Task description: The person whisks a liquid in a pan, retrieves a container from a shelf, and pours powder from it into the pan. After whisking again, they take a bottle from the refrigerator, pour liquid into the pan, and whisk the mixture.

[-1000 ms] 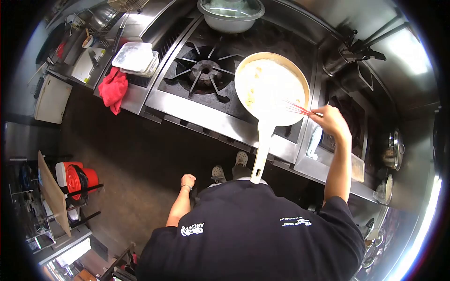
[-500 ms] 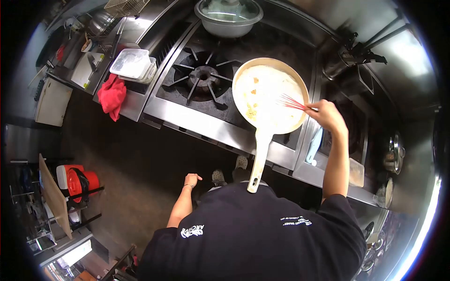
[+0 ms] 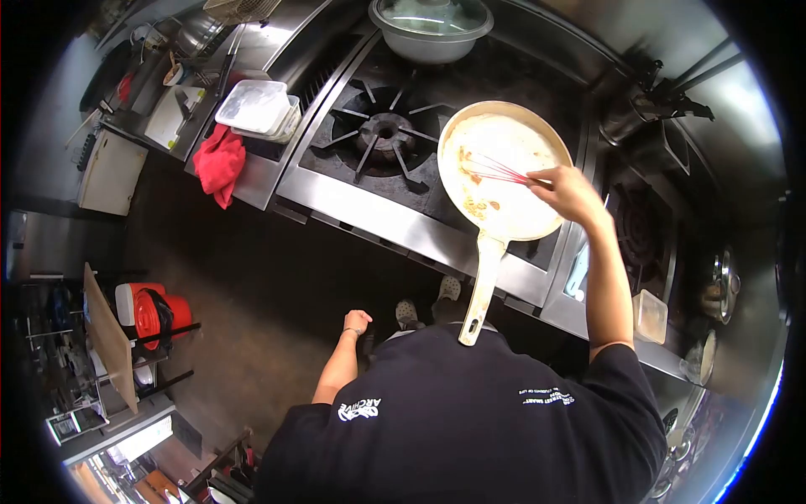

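Observation:
My right hand (image 3: pixel 568 193) is closed around the handle of a whisk (image 3: pixel 502 173) with thin red wires. The wires dip into a white, creamy liquid (image 3: pixel 514 141) in a cream-coloured frying pan (image 3: pixel 484 281). Orange-brown bits float in the liquid, mostly along the left side. The pan sits on the stove's front right, its long handle pointing towards my body; neither hand touches that handle. Down by my left side, my left hand (image 3: pixel 358 321) is curled into a loose fist with nothing visible in it, away from the stove.
Left of the pan is a bare burner (image 3: pixel 386 132). A lidded pot (image 3: pixel 431 34) stands behind. Plastic containers (image 3: pixel 256 107) and a red cloth (image 3: pixel 220 164) lie on the left counter. To the right are a clear tub (image 3: pixel 650 317) and a light-blue item (image 3: pixel 578 273).
My right hand has moved the whisk leftward through the liquid, further over the pan. My left hand stays low, its thumb now less extended. The whole view has shifted slightly.

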{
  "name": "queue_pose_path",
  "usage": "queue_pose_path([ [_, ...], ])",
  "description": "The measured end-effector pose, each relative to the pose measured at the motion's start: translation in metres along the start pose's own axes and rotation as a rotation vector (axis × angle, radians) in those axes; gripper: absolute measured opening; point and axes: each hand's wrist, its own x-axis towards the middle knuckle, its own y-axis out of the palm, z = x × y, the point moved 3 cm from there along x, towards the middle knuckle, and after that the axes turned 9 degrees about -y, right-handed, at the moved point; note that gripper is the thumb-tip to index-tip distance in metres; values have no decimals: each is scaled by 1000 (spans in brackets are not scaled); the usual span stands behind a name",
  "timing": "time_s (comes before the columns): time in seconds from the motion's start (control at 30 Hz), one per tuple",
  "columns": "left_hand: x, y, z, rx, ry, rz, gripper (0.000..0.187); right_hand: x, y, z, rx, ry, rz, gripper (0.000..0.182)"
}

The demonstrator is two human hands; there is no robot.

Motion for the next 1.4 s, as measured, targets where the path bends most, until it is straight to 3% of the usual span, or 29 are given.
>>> queue_pose_path([
  [0.1,5,3,-2,-79,-4,-28,22,-3,-25,-13,-27,198,-6,27],
  [0.13,6,6,-2,-62,24,-61,22,1,-24,-8,-49,196,-99,26],
  [0.17,4,6,-2,-61,23,-59,22,6,-9,-13,32,85,-164,25],
  [0.27,-1,8,-5,-7,40,-23,23,-9,-4,23,80,-69,56,26],
  [0.3,-1,8,-4,-41,10,-22,24,-20,-12,18,7,22,132,25],
  [0.4,-2,9,0,-84,-28,-11,26,-33,-31,7,-30,205,1,25],
  [0.5,-7,12,6,-67,-42,29,26,-18,7,17,154,-101,-38,27],
  [0.53,-6,12,7,-41,-53,53,27,-20,12,26,221,-54,61,27],
  [0.57,-5,9,6,-41,-50,46,27,-25,7,24,153,-85,52,26],
  [0.67,0,13,11,-146,-78,10,26,-22,-16,8,11,114,-9,25],
  [0.77,-1,13,7,-113,-65,24,27,3,17,23,40,-125,-216,24],
  [0.8,1,13,6,-113,-64,22,27,4,24,34,146,-148,-104,25],
  [0.93,9,9,2,-160,-26,-14,26,-41,-15,35,-33,130,128,27],
  [1.03,5,13,-1,-237,2,-9,28,-34,-14,19,-75,123,-83,25],
  [1.1,6,17,6,-136,-14,28,29,-32,0,24,122,-28,-1,27],
  [1.17,1,14,5,-129,-76,45,28,-57,-18,26,4,100,144,29],
  [1.3,2,19,16,-169,-94,42,23,-75,-40,-17,-135,355,11,28],
  [1.37,0,21,20,-146,-74,49,22,-61,-22,-12,53,86,-125,29],
  [1.4,-2,21,22,-98,-85,47,21,-66,-22,-12,50,130,-30,30],
])
